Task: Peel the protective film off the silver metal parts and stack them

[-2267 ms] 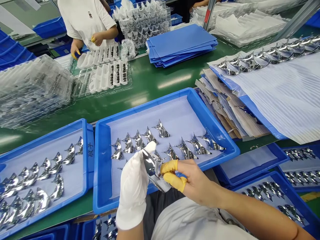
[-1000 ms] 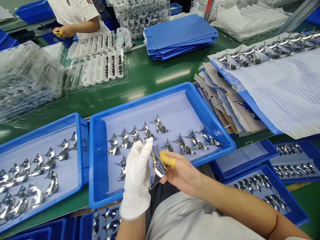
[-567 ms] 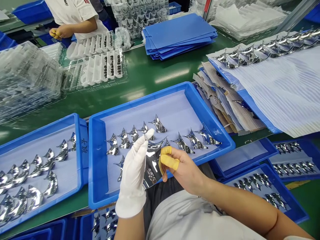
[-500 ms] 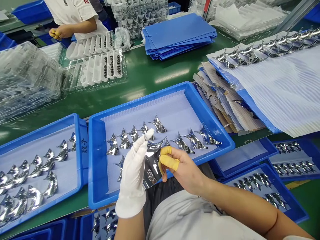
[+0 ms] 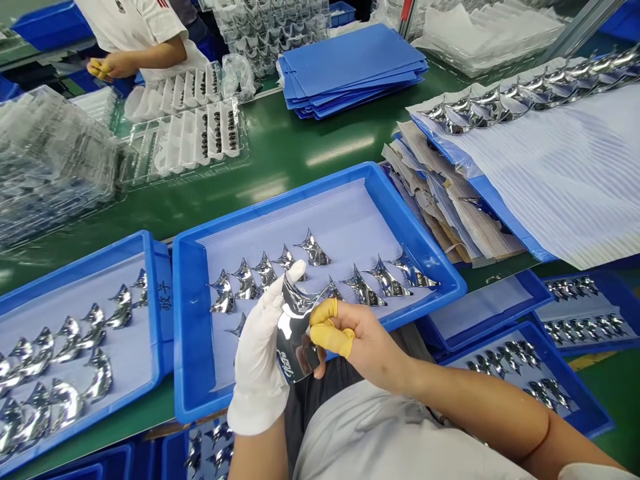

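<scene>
In a white glove, my left hand (image 5: 260,360) grips a curved, mirror-bright chrome part (image 5: 293,327) with pointed corners and lettering near its lower edge. My right hand (image 5: 345,330), bare except for yellow finger cots on the thumb and index finger, closes on the part's right edge. What its other fingers do behind the part is partly hidden. Both hands are over the front of a blue tray (image 5: 320,179) lined with pale sheet. Similar chrome parts (image 5: 385,277) lie in rows inside it, some covered by my left hand.
Another blue tray (image 5: 155,313) of chrome parts stands left. Blue sheets (image 5: 350,63) are stacked behind. Lined layers (image 5: 545,180) carrying chrome parts rise at right; lower trays (image 5: 575,407) sit below. Clear plastic trays (image 5: 55,147) fill the far left, near a co-worker's hands (image 5: 113,65).
The chrome part has turned in my hands, so its lettering now shows farther left and at another angle. My right fingers have shifted slightly left across it. The view has moved a little.
</scene>
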{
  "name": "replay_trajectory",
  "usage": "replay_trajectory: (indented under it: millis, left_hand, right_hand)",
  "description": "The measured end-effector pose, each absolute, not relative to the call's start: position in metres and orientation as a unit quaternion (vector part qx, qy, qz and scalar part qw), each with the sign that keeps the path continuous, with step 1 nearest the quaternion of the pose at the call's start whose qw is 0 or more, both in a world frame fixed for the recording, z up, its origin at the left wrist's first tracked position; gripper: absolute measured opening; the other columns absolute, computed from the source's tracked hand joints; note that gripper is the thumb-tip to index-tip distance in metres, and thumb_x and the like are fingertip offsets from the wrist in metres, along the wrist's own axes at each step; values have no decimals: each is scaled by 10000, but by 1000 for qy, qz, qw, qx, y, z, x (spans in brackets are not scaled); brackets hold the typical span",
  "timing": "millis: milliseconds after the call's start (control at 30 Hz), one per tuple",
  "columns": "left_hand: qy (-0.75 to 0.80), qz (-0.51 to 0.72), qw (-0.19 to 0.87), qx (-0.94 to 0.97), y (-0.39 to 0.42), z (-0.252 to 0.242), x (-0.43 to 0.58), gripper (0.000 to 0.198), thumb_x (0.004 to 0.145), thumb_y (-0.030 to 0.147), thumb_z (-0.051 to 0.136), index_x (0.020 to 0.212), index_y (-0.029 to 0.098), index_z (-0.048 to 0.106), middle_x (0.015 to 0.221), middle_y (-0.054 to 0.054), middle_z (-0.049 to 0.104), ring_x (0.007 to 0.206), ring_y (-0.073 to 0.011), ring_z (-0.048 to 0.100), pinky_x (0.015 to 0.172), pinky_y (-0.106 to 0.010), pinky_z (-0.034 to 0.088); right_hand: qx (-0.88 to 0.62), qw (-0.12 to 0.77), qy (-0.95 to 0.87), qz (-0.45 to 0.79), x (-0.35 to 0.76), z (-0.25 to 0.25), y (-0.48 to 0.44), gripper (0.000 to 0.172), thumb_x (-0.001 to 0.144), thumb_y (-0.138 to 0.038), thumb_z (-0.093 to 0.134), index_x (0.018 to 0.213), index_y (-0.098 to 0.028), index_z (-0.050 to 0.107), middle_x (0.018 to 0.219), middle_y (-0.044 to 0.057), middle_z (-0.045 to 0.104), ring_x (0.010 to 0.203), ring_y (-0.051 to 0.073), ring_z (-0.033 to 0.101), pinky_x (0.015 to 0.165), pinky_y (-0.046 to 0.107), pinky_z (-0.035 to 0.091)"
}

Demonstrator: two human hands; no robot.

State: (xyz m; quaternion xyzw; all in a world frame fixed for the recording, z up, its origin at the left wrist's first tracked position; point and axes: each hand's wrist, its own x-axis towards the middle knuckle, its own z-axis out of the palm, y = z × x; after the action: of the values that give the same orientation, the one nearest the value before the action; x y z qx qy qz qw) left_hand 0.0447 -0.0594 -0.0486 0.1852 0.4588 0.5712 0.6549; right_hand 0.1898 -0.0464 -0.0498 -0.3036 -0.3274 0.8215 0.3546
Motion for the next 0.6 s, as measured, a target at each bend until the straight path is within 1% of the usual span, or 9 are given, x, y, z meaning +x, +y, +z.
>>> replay_trajectory:
  millis: [67, 200, 267, 367, 433, 500, 600]
  left_hand:
    - [444, 570, 668, 179, -60, -49, 45, 372, 888, 345, 631, 1248, 257, 668, 655, 21, 663, 433, -95, 581, 437, -193, 546]
    - [448, 570, 667, 172, -61, -52, 45, 341, 898, 329, 617, 1225, 250, 673, 584, 29, 615, 422, -88, 565, 432, -171, 531]
    - [445, 565, 676, 159, -61, -52, 46, 322, 900, 335, 608, 1203, 251, 679, 583, 25, 615, 402, -89, 557, 391, -168, 507]
    - [436, 551, 698, 143, -61, -53, 46, 339, 877, 376, 623, 1187, 251, 680, 576, 13, 626, 358, -126, 565, 301, -196, 465]
    - [425, 545, 710, 135, -62, -54, 46, 351, 842, 401, 651, 1152, 241, 691, 629, -9, 669, 350, -154, 578, 258, -227, 452]
    - [409, 542, 722, 131, -62, -55, 44, 359, 829, 417, 653, 1132, 229, 697, 649, -19, 683, 329, -166, 572, 246, -258, 460]
    - [380, 527, 751, 120, -60, -58, 43, 384, 822, 409, 646, 1163, 236, 687, 635, -10, 670, 317, -180, 576, 235, -269, 451]
  right_hand:
    - [-300, 352, -328, 824, 190, -50, -46, 236, 835, -308, 681, 732, -163, 525, 674, -45, 576, 520, 83, 608, 557, 239, 483]
    - [-300, 347, -333, 824, 190, -51, -45, 217, 840, -303, 667, 747, -165, 527, 714, -30, 616, 521, 82, 616, 559, 242, 485]
    - [-299, 342, -336, 825, 189, -51, -45, 215, 839, -307, 671, 759, -165, 532, 720, -28, 627, 520, 83, 621, 561, 238, 482]
    - [-293, 335, -335, 831, 188, -51, -45, 233, 820, -326, 700, 766, -161, 544, 708, -31, 624, 513, 85, 624, 547, 227, 480]
    - [-284, 330, -325, 839, 188, -50, -44, 241, 799, -328, 724, 764, -160, 555, 700, -37, 612, 510, 88, 625, 545, 231, 499]
    - [-280, 324, -315, 847, 188, -48, -43, 241, 779, -315, 748, 759, -158, 566, 697, -44, 597, 516, 93, 634, 552, 238, 519]
    - [-275, 313, -307, 856, 188, -47, -42, 248, 767, -302, 767, 744, -157, 568, 666, -57, 570, 529, 103, 653, 541, 223, 513]
